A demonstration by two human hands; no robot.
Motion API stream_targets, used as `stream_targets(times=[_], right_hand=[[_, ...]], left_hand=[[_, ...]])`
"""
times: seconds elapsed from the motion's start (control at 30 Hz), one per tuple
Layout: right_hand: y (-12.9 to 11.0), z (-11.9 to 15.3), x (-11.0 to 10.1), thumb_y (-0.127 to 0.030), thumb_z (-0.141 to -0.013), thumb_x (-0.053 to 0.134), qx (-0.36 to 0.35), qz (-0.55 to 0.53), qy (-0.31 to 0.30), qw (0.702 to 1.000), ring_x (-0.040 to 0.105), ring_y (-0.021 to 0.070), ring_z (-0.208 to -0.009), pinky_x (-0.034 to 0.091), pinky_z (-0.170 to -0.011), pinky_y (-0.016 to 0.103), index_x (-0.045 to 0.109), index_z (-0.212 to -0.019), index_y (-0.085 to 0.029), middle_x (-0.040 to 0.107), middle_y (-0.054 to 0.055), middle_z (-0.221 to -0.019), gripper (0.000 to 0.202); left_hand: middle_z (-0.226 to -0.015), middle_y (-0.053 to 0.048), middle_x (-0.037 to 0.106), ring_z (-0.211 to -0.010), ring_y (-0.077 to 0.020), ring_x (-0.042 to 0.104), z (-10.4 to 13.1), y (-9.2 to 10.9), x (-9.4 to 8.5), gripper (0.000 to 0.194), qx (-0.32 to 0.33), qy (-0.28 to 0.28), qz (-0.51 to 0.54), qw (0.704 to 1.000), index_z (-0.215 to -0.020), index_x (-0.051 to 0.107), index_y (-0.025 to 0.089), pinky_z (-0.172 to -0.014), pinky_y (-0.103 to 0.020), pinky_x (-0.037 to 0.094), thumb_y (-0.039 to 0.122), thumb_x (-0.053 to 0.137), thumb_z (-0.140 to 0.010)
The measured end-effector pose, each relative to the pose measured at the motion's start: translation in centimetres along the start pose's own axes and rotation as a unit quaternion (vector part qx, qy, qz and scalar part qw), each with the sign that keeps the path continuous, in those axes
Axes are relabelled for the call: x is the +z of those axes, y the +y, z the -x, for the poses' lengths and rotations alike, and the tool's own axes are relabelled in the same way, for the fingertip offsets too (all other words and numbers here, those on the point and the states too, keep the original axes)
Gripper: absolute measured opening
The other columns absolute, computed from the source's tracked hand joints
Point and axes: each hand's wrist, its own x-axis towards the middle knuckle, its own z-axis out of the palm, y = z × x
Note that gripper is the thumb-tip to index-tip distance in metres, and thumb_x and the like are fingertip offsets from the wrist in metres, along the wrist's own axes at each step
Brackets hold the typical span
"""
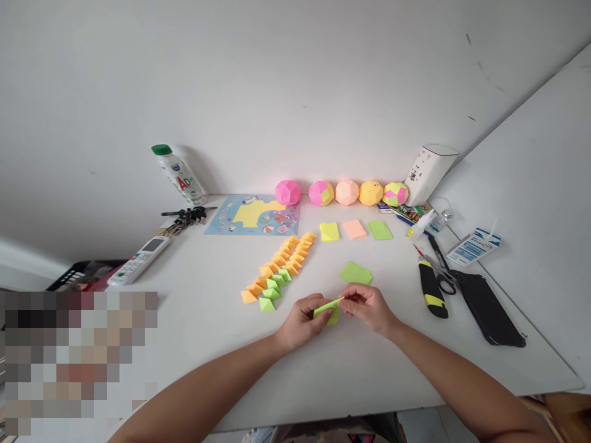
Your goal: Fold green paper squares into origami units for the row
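A folded green paper [329, 306] is held between my two hands near the table's front middle. My left hand [305, 321] pinches its left part, thumb in front. The fingertips of my right hand [367, 307] are closed on its right end. Just behind my right hand lie loose green sheets [356, 272]. To the left, folded orange pieces [279, 259] and folded green pieces [271, 293] stand in slanting rows. Farther back sit a yellow pad [329, 232], a peach pad [355, 229] and a green pad [380, 230].
Several paper balls [347, 192] line the wall beside a blue printed sheet [221, 216]. A bottle [180, 176], keys [187, 215] and a remote [138, 261] are left. A cutter [432, 289], scissors [446, 283] and black pouch [488, 309] lie right.
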Motion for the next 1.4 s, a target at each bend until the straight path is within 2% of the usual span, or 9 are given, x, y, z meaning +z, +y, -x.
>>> stream_targets(times=[0.53,0.73,1.0,1.13,1.23,1.3,1.4], right_hand=[[-0.3,0.0,0.0,-0.032,-0.069,0.072,0.019,-0.022,-0.008,1.000,0.050,0.0108,-0.053,0.044,-0.052,0.024,0.063,-0.069,-0.017,0.055,-0.002,-0.058,0.018],[-0.4,0.1,0.0,-0.033,-0.074,0.068,0.019,-0.019,-0.014,1.000,0.050,0.0110,-0.054,0.044,-0.053,0.025,0.064,-0.071,-0.016,0.056,-0.001,-0.058,0.017],[-0.9,0.2,-0.1,-0.034,-0.081,0.059,-0.012,0.017,-0.022,1.000,0.050,0.0118,-0.057,0.044,-0.054,0.025,0.061,-0.070,-0.017,0.054,0.000,-0.064,0.021],[-0.8,0.4,-0.1,-0.037,-0.087,0.049,-0.052,0.059,-0.023,0.997,0.054,0.0133,-0.062,0.046,-0.055,0.025,0.060,-0.086,-0.016,0.056,0.002,-0.069,0.024],[-0.3,0.4,0.1,-0.035,-0.084,0.055,-0.119,0.124,-0.025,0.985,0.058,0.0152,-0.071,0.049,-0.059,0.026,0.059,-0.098,-0.017,0.060,0.005,-0.081,0.024],[0.1,0.3,0.2,-0.033,-0.082,0.059,-0.152,0.168,-0.031,0.974,0.059,0.0152,-0.070,0.049,-0.060,0.026,0.063,-0.094,-0.017,0.063,0.005,-0.080,0.020],[0.4,0.2,0.3,-0.031,-0.083,0.058,-0.142,0.177,-0.024,0.974,0.060,0.0135,-0.060,0.051,-0.056,0.025,0.067,-0.085,-0.017,0.066,0.005,-0.073,0.017]], left_hand=[[-0.068,0.001,0.044,-0.045,-0.0046,0.040,0.1,0.0,0.0,0.031,-0.023,-0.011,0.021,0.999,-0.081,0.067,0.014,-0.041,-0.020,0.035,0.043,0.057,-0.079],[-0.068,0.002,0.044,-0.045,-0.0048,0.042,0.0,-0.4,-0.2,0.028,-0.027,-0.019,0.042,0.999,-0.079,0.065,0.013,-0.041,-0.020,0.035,0.040,0.056,-0.080],[-0.068,0.002,0.045,-0.046,-0.0056,0.044,-0.1,-0.6,-0.4,0.028,-0.039,-0.026,0.069,0.996,-0.075,0.063,0.013,-0.041,-0.020,0.036,0.040,0.057,-0.079],[-0.065,0.003,0.045,-0.045,-0.0054,0.043,-0.2,-0.7,-0.4,0.027,-0.051,-0.033,0.073,0.996,-0.075,0.062,0.013,-0.040,-0.020,0.037,0.040,0.057,-0.079],[-0.064,0.003,0.046,-0.044,-0.0052,0.043,-0.3,-0.7,-0.5,0.027,-0.057,-0.044,0.063,0.995,-0.080,0.063,0.013,-0.040,-0.020,0.037,0.040,0.058,-0.079],[-0.063,0.003,0.048,-0.043,-0.0053,0.043,-0.4,-0.7,-0.4,0.029,-0.063,-0.053,0.055,0.995,-0.082,0.063,0.013,-0.040,-0.020,0.038,0.041,0.060,-0.077],[-0.066,0.001,0.053,-0.042,-0.0050,0.043,-0.5,-0.5,-0.3,0.032,-0.072,-0.049,0.057,0.995,-0.086,0.062,0.013,-0.038,-0.019,0.039,0.043,0.061,-0.076]])
